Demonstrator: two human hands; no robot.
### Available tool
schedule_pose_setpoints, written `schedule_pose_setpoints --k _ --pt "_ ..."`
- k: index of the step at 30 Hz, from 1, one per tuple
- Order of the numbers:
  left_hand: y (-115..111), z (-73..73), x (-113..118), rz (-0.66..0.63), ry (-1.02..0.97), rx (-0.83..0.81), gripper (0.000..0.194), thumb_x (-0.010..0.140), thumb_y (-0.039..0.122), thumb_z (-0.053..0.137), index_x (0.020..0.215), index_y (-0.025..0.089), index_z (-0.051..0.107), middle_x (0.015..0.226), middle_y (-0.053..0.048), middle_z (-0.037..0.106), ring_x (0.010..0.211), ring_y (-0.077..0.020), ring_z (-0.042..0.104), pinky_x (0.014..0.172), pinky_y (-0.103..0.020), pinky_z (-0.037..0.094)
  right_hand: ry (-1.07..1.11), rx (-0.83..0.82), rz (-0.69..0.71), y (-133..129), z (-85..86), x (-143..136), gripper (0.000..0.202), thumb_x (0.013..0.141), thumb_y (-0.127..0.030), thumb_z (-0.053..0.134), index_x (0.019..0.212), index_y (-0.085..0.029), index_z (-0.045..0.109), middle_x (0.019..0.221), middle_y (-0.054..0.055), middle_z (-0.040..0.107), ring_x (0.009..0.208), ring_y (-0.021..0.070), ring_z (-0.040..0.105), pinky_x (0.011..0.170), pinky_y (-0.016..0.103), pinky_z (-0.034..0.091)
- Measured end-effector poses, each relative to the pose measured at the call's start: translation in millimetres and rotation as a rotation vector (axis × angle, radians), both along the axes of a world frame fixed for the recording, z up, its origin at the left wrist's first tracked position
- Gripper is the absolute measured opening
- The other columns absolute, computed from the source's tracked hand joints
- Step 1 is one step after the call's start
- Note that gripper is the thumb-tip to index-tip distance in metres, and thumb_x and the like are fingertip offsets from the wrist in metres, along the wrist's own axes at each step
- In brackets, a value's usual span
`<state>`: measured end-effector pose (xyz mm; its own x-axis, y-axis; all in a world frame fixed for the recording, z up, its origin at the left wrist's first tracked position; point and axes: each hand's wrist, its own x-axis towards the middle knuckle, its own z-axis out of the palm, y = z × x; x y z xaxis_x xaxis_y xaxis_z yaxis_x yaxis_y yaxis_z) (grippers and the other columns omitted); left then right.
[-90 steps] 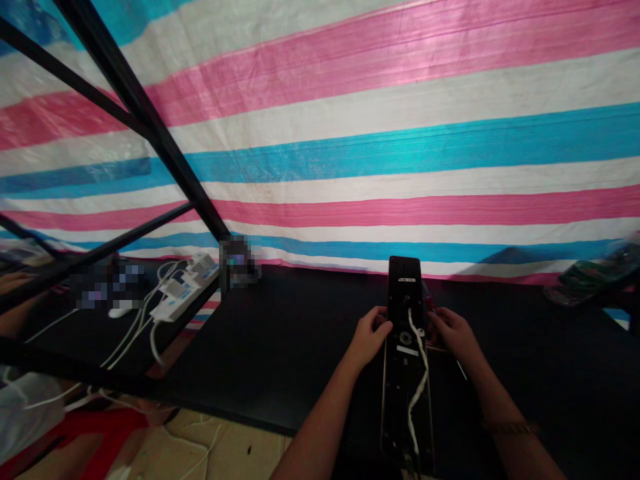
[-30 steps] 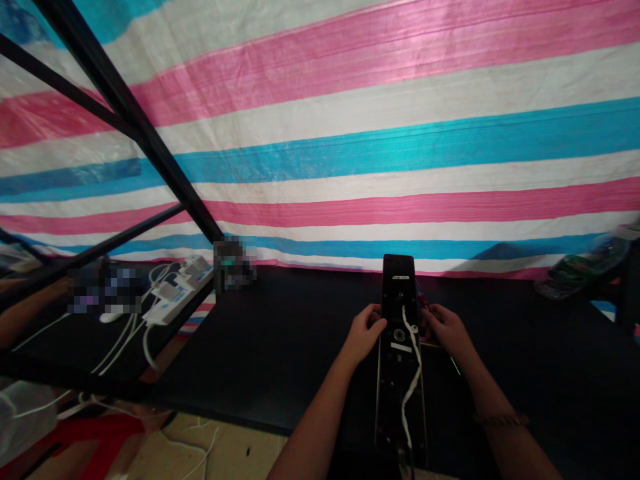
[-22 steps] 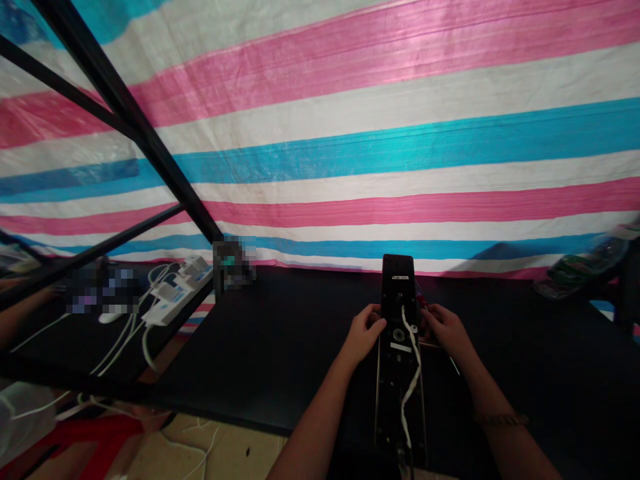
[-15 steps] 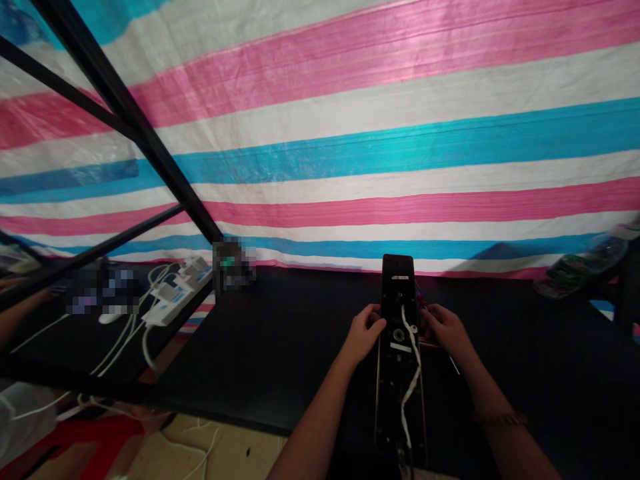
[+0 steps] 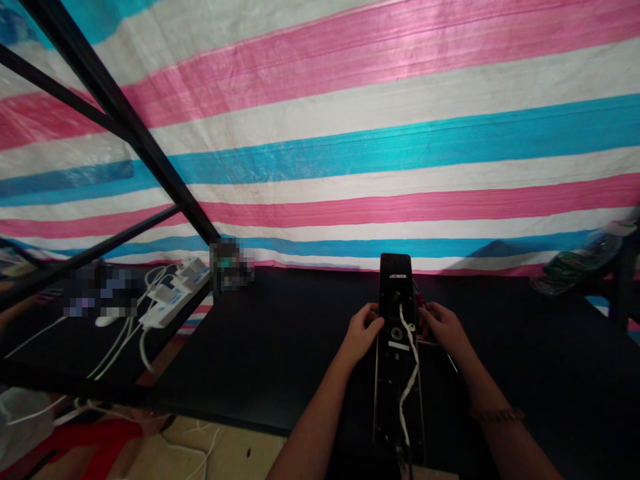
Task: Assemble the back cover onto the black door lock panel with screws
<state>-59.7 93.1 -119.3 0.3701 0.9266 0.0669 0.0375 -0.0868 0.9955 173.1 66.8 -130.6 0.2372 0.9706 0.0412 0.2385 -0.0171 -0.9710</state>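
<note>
Trailing down toward the person's side of the table (image 5: pixel 280 333), a white cable (image 5: pixel 411 383) runs loosely along the long black panel (image 5: pixel 393 373) between the two hands; a forearm catching it could strain the point where it enters the panel. The left hand (image 5: pixel 361 333) grips the panel's left edge, thumb in front, other fingers partly behind. Should that pinch loosen, the panel could tip, since its far end seems raised. The right hand (image 5: pixel 443 327) is curled at the opposite edge beside a small red piece (image 5: pixel 419 300); its fingertips are hidden, so whether it grips anything cannot be told. Uneven pressure from that side might twist the panel or knock the red piece loose.

Farther off at lower left, a translucent whitish bag (image 5: pixel 25 413) sits near something red (image 5: pixel 100 440); its contents cannot be made out. Beyond, a white power strip (image 5: pixel 165 310) holds white plugs. At far right, clear plastic packaging (image 5: pixel 580 265) contains something green, before the striped sheet (image 5: pixel 320 213).
</note>
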Motion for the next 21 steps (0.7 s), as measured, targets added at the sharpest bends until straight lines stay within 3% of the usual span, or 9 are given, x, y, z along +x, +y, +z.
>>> schedule_pose_setpoints --k 6,9,12,17,21 --pt "-1 1.5 0 -0.001 0.005 -0.014 0.029 0.088 0.034 0.063 0.112 0.017 0.066 0.086 -0.001 0.066 0.082 -0.0167 0.061 0.079 -0.029 0.048 0.061 0.062 -0.118 -7 14.0 -4 0.048 0.080 -0.066 0.064 0.070 -0.021 0.057 0.056 -0.001 0.060 0.041 0.0116 0.051 0.040 0.024 0.038" --pt "-1 2.2 0 0.001 0.007 -0.022 0.030 0.088 0.036 0.065 0.111 0.018 0.067 0.085 -0.001 0.067 0.083 -0.0177 0.062 0.079 -0.029 0.048 0.148 0.208 -0.339 -15 38.4 -8 0.046 0.084 -0.062 0.065 0.069 -0.021 0.054 0.056 -0.003 0.052 0.042 0.0084 0.042 0.039 0.021 0.031" --pt "-1 1.4 1 0.000 0.001 -0.031 0.029 0.087 0.037 0.066 0.111 0.019 0.067 0.084 0.000 0.066 0.082 -0.0174 0.061 0.078 -0.029 0.049 0.265 0.364 -0.510 -26 73.2 -17 0.041 0.086 -0.059 0.067 0.075 -0.021 0.055 0.063 -0.003 0.054 0.047 0.0082 0.044 0.040 0.019 0.031" --pt "2 0.4 3 -0.009 -0.025 -0.037 0.026 0.087 0.031 0.064 0.108 0.017 0.067 0.081 0.001 0.064 0.077 -0.0155 0.059 0.075 -0.028 0.047 0.177 0.538 -0.478 -41 125.2 -45 0.037 0.085 -0.053 0.072 0.075 -0.019 0.061 0.061 -0.005 0.049 0.050 0.0081 0.044 0.046 0.020 0.034" --pt "1 1.6 4 -0.009 -0.055 -0.035 0.030 0.086 0.029 0.064 0.113 0.017 0.065 0.076 0.003 0.059 0.072 -0.0136 0.056 0.070 -0.026 0.044 0.070 0.604 -0.446 -45 139.8 -67 0.033 0.085 -0.049 0.074 0.076 -0.019 0.065 0.055 -0.006 0.049 0.047 0.0083 0.042 0.044 0.021 0.033"
